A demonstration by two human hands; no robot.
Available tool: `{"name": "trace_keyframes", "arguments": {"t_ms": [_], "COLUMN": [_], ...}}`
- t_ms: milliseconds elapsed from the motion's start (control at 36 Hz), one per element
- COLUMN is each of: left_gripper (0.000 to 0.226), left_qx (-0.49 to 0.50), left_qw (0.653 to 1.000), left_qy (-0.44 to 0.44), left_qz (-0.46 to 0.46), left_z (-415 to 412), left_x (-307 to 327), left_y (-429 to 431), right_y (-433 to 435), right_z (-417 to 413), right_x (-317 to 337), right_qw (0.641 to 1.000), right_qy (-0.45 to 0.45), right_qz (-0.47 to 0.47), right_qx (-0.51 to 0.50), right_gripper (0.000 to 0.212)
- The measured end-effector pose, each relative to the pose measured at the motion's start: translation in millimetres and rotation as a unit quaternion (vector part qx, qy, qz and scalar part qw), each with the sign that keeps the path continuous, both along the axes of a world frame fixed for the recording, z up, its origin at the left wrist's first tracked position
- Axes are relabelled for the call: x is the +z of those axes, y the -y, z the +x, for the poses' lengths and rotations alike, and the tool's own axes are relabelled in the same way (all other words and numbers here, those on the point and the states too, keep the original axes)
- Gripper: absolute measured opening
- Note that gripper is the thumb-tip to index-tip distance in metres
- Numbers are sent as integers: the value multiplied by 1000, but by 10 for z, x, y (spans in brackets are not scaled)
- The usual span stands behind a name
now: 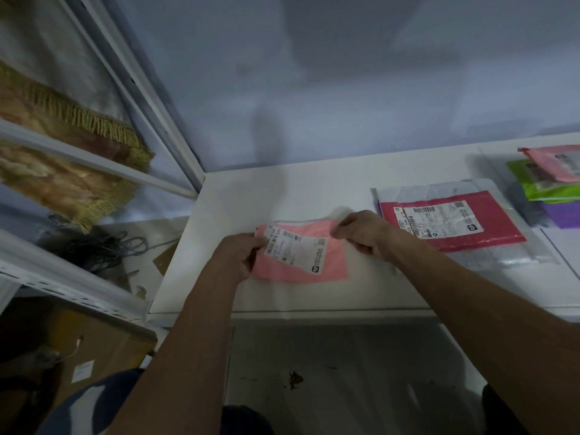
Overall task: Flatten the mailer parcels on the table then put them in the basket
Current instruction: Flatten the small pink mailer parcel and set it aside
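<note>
Clearly we are still early in the job. Our left hand [243, 254] pinches the left edge of a pale pink mailer parcel [301, 257], thumb on top and fingers curled beneath it, while our right hand [361, 232] pinches its upper right corner with the fingers bunched together. The parcel sits near the middle of the white table [314, 189], its lower part lying on or just above the surface; we cannot tell which. It looks thin and soft, a glossy plastic envelope with a white shipping label [296, 248] covering its left and centre. The top edge curls up slightly between our hands, so we judge the flattening is under way, not finished.

At about two o'clock from it lies a darker red mailer [455, 227] with its own label, resting on a clear or whitish poly bag [502, 255]; both look fairly flat already. Farther out at two o'clock, at the table's right edge, a heap of pink, green and purple mailers [552, 186] waits, seemingly unhandled.

No basket shows in the view, so we cannot say whether any parcel has gone in. By our reckoning most of the work remains: finish smoothing this one, deal with the rest, then move them all to the basket.
</note>
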State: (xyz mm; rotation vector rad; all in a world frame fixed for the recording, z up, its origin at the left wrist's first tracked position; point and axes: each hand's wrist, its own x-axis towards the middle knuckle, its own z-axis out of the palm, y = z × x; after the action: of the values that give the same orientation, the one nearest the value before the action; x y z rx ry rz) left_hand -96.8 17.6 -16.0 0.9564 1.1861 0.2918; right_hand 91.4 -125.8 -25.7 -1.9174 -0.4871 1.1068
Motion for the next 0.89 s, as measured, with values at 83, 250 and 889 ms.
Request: {"name": "trace_keyframes", "arguments": {"t_ms": [83, 250, 889], "left_gripper": [32, 33, 8], "left_qx": [2, 4, -181], "left_qw": [1000, 998, 981], "left_qy": [30, 57, 63], "left_qz": [-7, -10, 40], "left_z": [22, 64, 1538], "left_x": [23, 24, -35], "left_y": [-16, -58, 656], "right_y": [-1, 36, 1027], "right_z": [22, 54, 1239], "right_x": [54, 104, 165], "right_qw": [999, 994, 945], "right_qy": [-21, -62, 263], "right_qz": [27, 71, -27], "right_qx": [-4, -48, -192], "right_gripper": [15, 21, 6]}}
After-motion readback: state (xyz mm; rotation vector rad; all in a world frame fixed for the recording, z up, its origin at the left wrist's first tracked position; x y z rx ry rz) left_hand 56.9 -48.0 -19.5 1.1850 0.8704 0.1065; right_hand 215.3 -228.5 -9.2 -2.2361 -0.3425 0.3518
